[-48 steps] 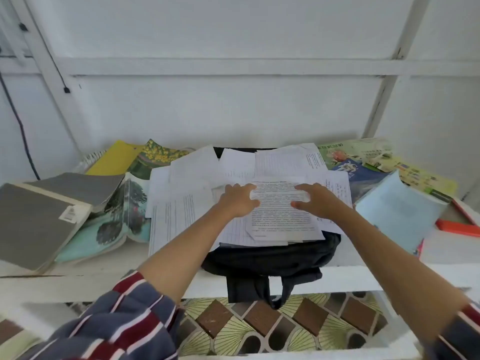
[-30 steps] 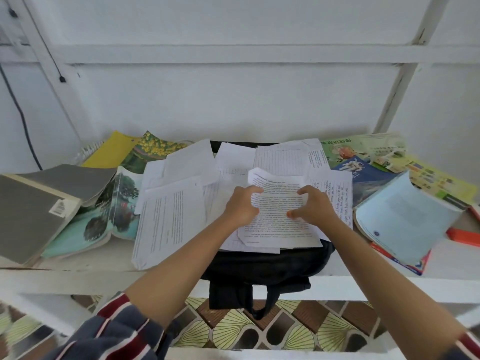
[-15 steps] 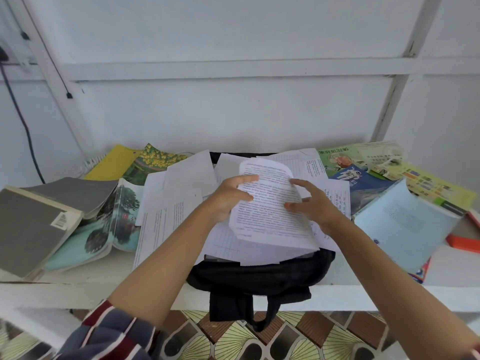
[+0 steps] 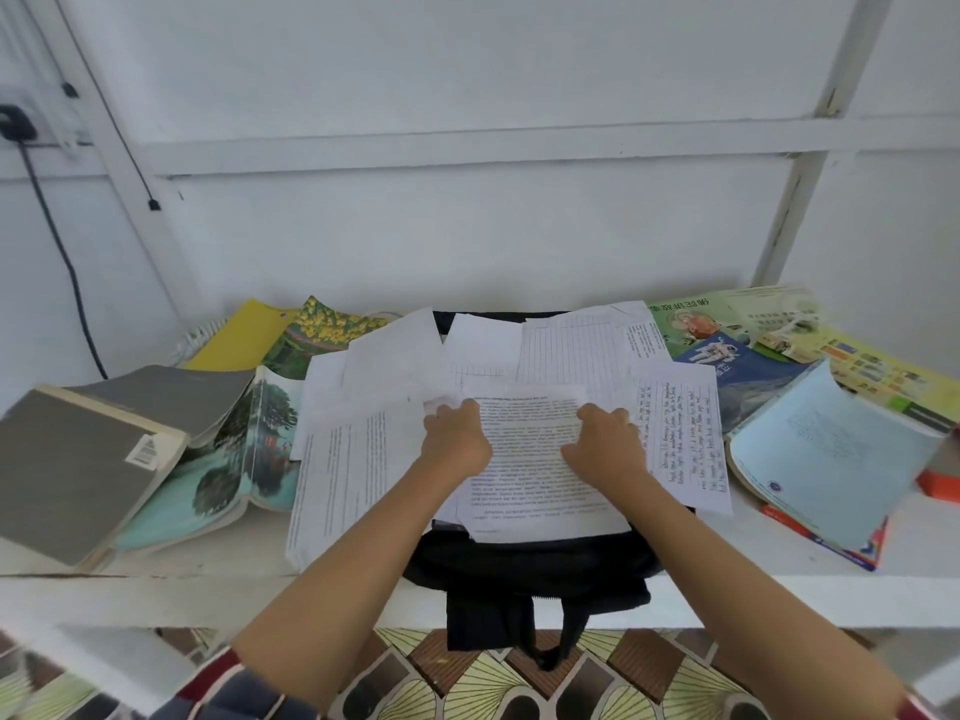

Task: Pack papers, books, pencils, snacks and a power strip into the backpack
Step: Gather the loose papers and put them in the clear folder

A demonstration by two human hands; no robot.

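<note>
A black backpack [image 4: 530, 566] lies flat on the white table [image 4: 156, 589], its straps hanging over the front edge. Loose papers cover most of it. On top lies a printed sheet [image 4: 530, 465]. My left hand [image 4: 457, 441] grips this sheet at its upper left edge, fingers curled. My right hand [image 4: 605, 444] grips its upper right edge the same way. A handwritten sheet [image 4: 680, 439] lies just right of my right hand, and another printed sheet [image 4: 348, 470] lies to the left.
Left of the papers are a grey book [image 4: 72, 470], a tree-cover book [image 4: 234, 459] and a yellow book [image 4: 244, 335]. To the right lie a light blue notebook [image 4: 821, 449], an astronaut book [image 4: 737, 366] and colourful leaflets [image 4: 872, 366]. A black cable [image 4: 52, 226] hangs at the left wall.
Both hands had lifted the printed sheet off the pile. It is now back down flat on the papers over the backpack, with both hands at its upper edge.
</note>
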